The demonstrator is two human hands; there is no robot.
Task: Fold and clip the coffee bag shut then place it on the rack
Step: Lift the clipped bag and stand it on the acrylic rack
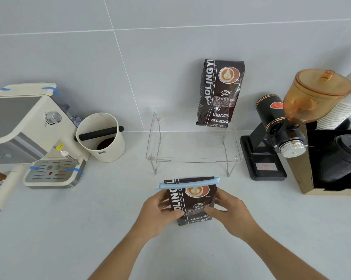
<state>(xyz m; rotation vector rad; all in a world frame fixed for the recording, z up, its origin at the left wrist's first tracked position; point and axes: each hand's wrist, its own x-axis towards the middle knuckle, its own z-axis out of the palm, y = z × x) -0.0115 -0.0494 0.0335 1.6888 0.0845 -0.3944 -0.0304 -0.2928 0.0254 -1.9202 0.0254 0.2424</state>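
Note:
A dark brown coffee bag stands upright on the counter in front of me, its top folded over and held by a long light-blue clip. My left hand grips the bag's left side and my right hand grips its right side. Just behind the bag stands a clear acrylic rack on thin wire legs. A second, taller coffee bag of the same kind stands on the rack's back right part, leaning against the wall.
A cream espresso machine and a cream knock box sit at the left. At the right stand a black grinder with an amber hopper and a box holding black lids and white cups.

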